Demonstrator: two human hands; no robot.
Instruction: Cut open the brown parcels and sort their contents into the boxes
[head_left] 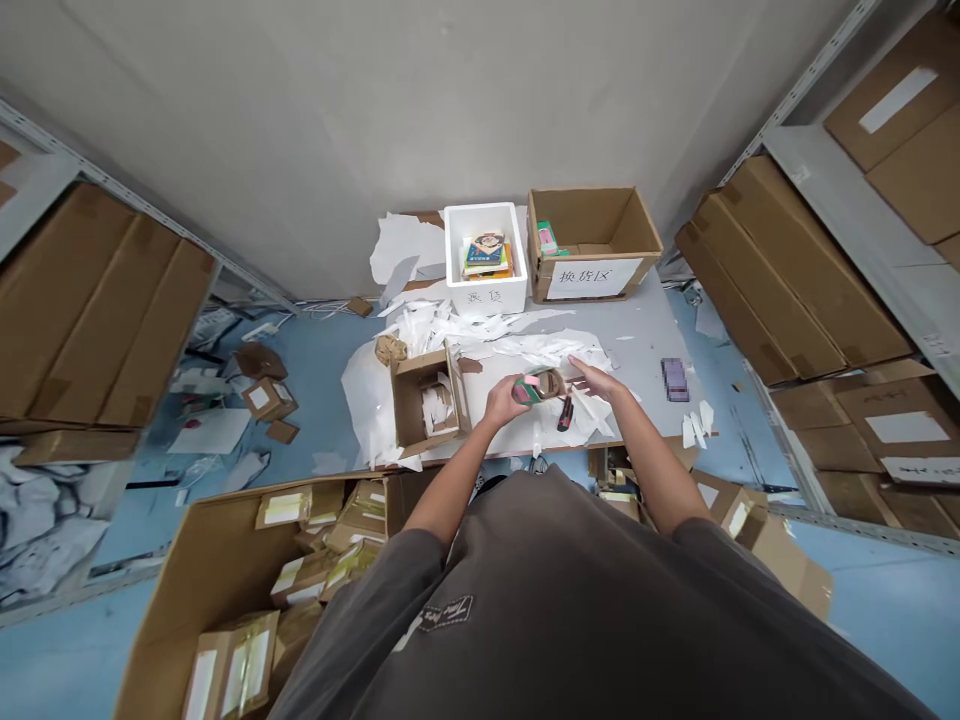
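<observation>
My left hand [505,400] is closed around a small green and pink box [528,390] above the table's front part. Just right of that box is a small brown cardboard piece [552,382]; whether it is attached or separate I cannot tell. My right hand [594,380] is open beside it, fingers apart and pointing inward. A red and black box cutter [565,412] lies below the right fingers on white paper scraps [592,352]. Left of my left hand stands an open cardboard box [400,408] with white paper inside.
At the table's back are a white foam box [486,300] holding books and a larger cardboard box [652,250] with a paper label. A phone [675,380] lies at right. A large carton [169,570] of parcels stands front left. Shelves with cartons [787,270] flank both sides.
</observation>
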